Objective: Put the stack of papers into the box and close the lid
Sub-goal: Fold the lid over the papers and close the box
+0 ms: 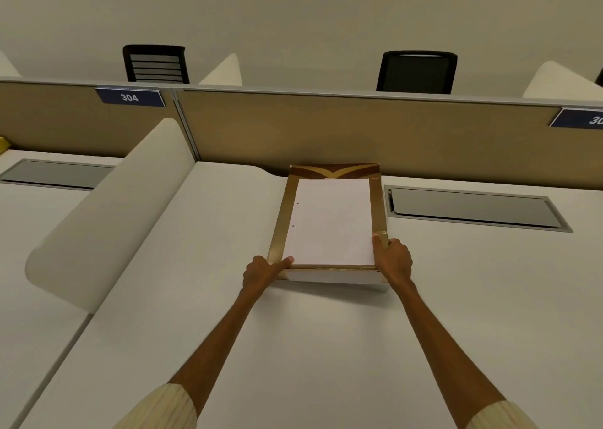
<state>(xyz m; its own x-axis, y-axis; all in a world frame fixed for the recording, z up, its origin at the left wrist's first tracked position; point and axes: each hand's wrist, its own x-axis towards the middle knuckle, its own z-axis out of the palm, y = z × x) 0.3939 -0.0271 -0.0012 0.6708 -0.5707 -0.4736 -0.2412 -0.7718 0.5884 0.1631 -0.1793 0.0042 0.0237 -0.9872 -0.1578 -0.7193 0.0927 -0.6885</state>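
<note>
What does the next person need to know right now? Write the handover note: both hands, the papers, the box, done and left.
Left hand: at the gold box's near left corner, thumb on the paper stack.
Right hand: gripping the box's near right corner, thumb inside on the stack.
Papers: lying flat inside the box, on the white desk, against the partition.
Done: papers in.
Left: close the lid; only a gold and brown flap shows at the far end, still open.
</note>
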